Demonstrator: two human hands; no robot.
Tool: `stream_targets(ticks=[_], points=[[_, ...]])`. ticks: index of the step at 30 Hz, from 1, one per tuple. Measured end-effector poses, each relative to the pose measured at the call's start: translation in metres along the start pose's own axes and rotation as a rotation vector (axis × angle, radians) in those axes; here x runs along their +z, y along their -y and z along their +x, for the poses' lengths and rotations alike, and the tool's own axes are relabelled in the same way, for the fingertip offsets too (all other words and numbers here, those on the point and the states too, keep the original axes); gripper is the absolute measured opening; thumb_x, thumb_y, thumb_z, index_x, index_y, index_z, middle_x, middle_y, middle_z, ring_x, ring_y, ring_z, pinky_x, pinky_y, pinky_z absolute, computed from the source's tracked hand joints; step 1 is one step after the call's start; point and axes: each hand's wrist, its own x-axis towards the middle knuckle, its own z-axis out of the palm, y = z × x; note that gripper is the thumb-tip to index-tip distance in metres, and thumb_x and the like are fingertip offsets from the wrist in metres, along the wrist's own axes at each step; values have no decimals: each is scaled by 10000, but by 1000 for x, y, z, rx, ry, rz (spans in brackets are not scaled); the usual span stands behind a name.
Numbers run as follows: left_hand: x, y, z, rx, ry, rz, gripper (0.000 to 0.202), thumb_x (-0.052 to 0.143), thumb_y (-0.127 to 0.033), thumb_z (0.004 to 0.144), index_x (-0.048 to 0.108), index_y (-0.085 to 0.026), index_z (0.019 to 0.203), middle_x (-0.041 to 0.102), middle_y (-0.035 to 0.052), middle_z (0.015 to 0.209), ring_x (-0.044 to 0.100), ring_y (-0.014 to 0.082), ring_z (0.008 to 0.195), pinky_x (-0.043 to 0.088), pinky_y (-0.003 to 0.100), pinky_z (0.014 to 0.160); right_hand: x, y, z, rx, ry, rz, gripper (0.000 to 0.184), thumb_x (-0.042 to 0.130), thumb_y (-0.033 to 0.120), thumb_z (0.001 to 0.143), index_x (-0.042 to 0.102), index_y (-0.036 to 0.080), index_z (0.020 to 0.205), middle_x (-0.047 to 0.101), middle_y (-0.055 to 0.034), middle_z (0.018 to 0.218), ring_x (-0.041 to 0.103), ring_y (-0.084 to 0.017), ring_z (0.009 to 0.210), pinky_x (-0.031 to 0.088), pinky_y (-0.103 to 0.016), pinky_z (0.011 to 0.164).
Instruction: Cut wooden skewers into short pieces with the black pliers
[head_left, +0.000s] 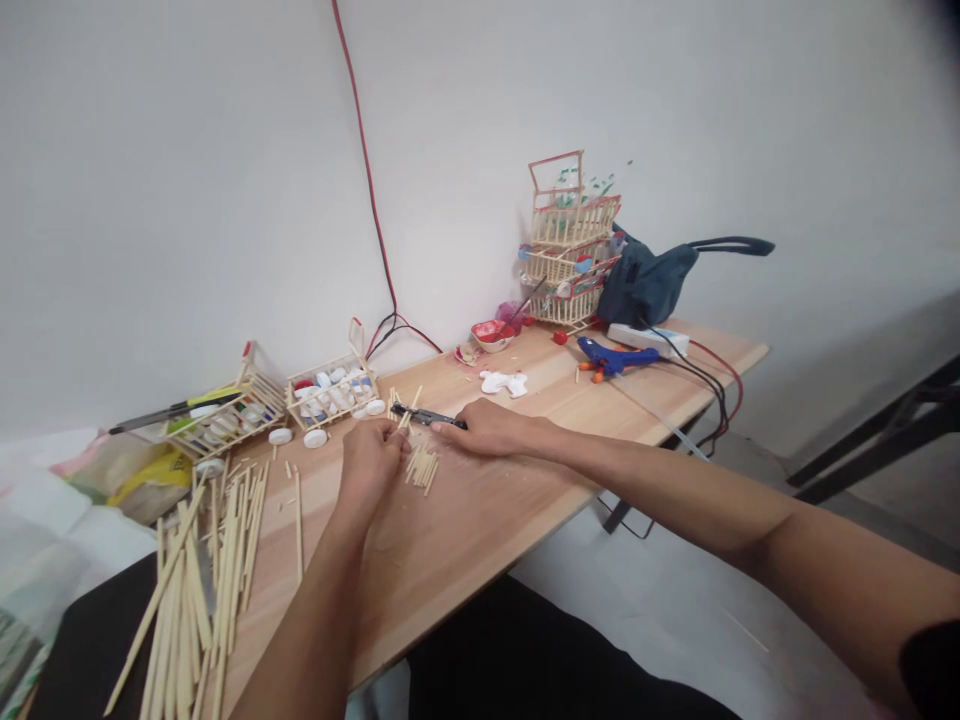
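Observation:
My left hand [369, 462] is closed on a thin bamboo stick [406, 415] held just above the wooden board [480, 510]. My right hand [486, 427] grips a dark cutter [420, 414] whose jaws sit at the stick's far end. A small heap of short cut sticks [423, 467] lies on the board between the two hands, just in front of them.
Long bamboo sticks [202, 570] lie piled at the board's left. Two small stick carts with white caps [330, 390] stand behind. A blue glue gun [611, 357], stacked stick carts [570, 245], a dark bag [649, 282] and a power strip [649, 340] are at the far right.

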Motion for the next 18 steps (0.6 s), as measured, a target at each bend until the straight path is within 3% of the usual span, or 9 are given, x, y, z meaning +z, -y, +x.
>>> stream_targets(ticks=[7,18], points=[[1,7,2,-140,156,-267,242,632,-350,674,608,-179,505,622,42,492,504,132,426,355,247,472,1,4,-7,-16,-5,-24,815,215,736,866,700,82,846,688,-160,791,596,-189,623,325,-267,518],[-4,-13,-4,-226,333,-384,193,622,-278,678,602,-137,547,621,38,518,509,99,434,407,223,454,0,1,-26,-25,-50,-44,705,275,655,907,679,91,781,669,-135,717,545,-155,558,293,-256,497]])
